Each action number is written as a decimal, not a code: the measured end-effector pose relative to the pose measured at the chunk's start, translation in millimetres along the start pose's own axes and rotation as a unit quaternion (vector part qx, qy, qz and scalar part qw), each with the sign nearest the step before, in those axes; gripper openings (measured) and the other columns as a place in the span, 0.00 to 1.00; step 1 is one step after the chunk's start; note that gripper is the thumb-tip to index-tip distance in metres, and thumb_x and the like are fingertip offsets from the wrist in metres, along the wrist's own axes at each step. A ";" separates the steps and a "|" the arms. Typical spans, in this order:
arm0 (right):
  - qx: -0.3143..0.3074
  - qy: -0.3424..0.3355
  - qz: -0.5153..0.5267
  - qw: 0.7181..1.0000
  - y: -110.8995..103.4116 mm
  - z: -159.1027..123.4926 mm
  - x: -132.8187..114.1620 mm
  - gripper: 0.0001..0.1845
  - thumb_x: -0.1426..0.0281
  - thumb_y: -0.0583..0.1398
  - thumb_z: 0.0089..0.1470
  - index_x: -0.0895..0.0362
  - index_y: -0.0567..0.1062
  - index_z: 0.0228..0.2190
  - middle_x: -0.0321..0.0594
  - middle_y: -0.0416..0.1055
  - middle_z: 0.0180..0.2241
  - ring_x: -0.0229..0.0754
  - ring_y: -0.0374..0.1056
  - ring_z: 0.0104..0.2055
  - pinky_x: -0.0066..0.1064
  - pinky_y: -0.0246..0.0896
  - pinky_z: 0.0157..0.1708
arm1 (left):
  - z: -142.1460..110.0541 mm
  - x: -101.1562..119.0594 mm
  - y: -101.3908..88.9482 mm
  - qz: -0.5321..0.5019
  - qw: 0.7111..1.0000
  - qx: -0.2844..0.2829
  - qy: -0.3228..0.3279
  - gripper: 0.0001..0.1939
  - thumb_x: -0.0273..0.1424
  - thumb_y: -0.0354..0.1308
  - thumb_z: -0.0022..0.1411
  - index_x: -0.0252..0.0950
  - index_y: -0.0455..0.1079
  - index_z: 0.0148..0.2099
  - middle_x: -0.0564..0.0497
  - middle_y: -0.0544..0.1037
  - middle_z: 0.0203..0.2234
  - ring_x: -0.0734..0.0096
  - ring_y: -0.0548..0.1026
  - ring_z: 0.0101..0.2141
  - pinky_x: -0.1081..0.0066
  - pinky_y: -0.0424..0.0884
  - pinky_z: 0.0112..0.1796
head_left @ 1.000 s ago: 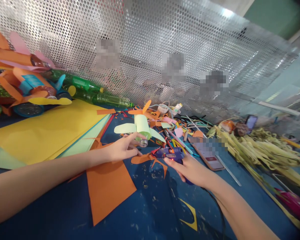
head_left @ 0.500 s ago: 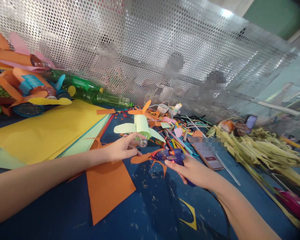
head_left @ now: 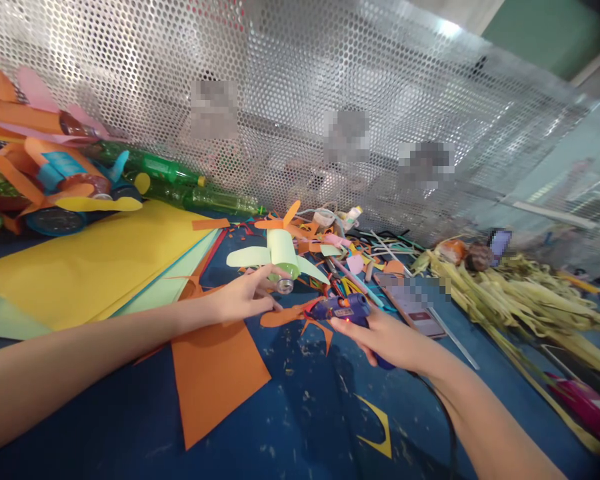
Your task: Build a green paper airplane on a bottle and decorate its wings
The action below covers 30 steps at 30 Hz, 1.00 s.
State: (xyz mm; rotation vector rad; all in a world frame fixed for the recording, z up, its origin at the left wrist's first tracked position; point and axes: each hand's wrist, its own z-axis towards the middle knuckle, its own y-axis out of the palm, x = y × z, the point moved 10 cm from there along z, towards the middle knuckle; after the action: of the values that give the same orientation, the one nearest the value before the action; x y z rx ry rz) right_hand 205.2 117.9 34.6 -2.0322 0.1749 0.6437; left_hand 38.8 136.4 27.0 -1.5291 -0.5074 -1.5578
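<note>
My left hand grips the neck of a small bottle plane wrapped in pale green paper with paper wings, its metal cap facing me. My right hand is closed around a purple glue gun, whose nozzle points left toward the cap, a short gap away. A black cord runs back along my right forearm. An orange paper cutout lies on the blue table under the gun.
Yellow, green and orange paper sheets lie at left, with green plastic bottles and paper-covered bottle crafts behind. A phone, paper scraps and dried husks lie at right. A perforated metal screen closes the back.
Almost nothing: the glue gun in my right hand has edged slightly left toward the bottle cap. My left hand keeps its hold.
</note>
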 end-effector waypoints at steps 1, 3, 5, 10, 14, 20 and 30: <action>-0.005 -0.007 0.003 1.000 -0.5 -0.7 -1.3 0.28 0.47 0.49 0.54 0.56 0.60 0.16 0.32 0.61 0.13 0.34 0.61 0.16 0.26 0.58 0.22 | 0.0 -0.3 0.0 -0.002 1.000 0.000 -0.002 0.24 0.23 0.50 0.57 0.38 0.53 0.55 0.42 0.73 0.45 0.61 0.78 0.39 0.64 0.72 0.38; 0.006 -0.034 0.018 0.999 -7.8 -0.8 -4.1 0.27 0.48 0.49 0.55 0.56 0.62 0.18 0.33 0.64 0.16 0.34 0.63 0.17 0.26 0.59 0.22 | 0.0 -0.3 0.0 -0.007 1.000 0.002 -0.005 0.24 0.23 0.50 0.57 0.38 0.53 0.55 0.42 0.73 0.45 0.61 0.78 0.39 0.64 0.72 0.38; 0.055 -0.052 0.021 0.997 -24.9 1.1 -0.1 0.25 0.49 0.48 0.56 0.56 0.65 0.22 0.35 0.68 0.20 0.37 0.66 0.20 0.27 0.61 0.24 | 0.1 0.3 -0.9 -0.013 1.000 0.007 -0.005 0.24 0.22 0.49 0.56 0.39 0.53 0.55 0.42 0.72 0.46 0.61 0.78 0.38 0.63 0.72 0.38; 0.214 -0.024 -0.150 0.965 -73.3 11.7 35.6 0.20 0.54 0.50 0.56 0.56 0.70 0.31 0.41 0.71 0.23 0.45 0.69 0.25 0.33 0.62 0.27 | 0.0 -1.5 -4.5 -0.032 0.999 0.025 -0.005 0.24 0.22 0.48 0.56 0.39 0.52 0.55 0.43 0.72 0.46 0.63 0.78 0.37 0.61 0.71 0.40; 0.252 -0.049 -0.252 0.933 -73.8 26.1 50.7 0.17 0.59 0.53 0.56 0.59 0.68 0.41 0.51 0.70 0.39 0.50 0.70 0.39 0.35 0.63 0.36 | 1.6 -7.2 -7.6 -0.058 0.998 0.033 0.000 0.23 0.21 0.49 0.57 0.39 0.52 0.54 0.43 0.72 0.46 0.64 0.78 0.37 0.60 0.71 0.41; 0.215 -0.028 -0.285 0.933 -52.0 35.6 60.0 0.19 0.66 0.51 0.55 0.61 0.63 0.47 0.54 0.62 0.45 0.51 0.69 0.43 0.38 0.63 0.41 | 4.6 -11.0 -11.8 -0.109 0.993 0.039 0.024 0.21 0.23 0.48 0.59 0.39 0.52 0.54 0.41 0.71 0.48 0.64 0.76 0.41 0.60 0.69 0.43; 0.344 -0.132 -0.311 0.876 -63.7 0.3 -3.1 0.13 0.68 0.52 0.56 0.58 0.70 0.43 0.48 0.70 0.42 0.52 0.66 0.46 0.44 0.61 0.45 | 4.4 -9.5 -13.5 -0.126 0.991 0.049 0.012 0.19 0.25 0.50 0.61 0.39 0.52 0.54 0.41 0.71 0.48 0.61 0.76 0.42 0.59 0.68 0.43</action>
State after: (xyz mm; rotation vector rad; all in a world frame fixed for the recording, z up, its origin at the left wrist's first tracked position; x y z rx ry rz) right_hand 226.1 151.3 84.7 -1.1845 -0.3628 0.3584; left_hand 29.4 149.8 22.5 -1.4110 -0.7753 -1.7130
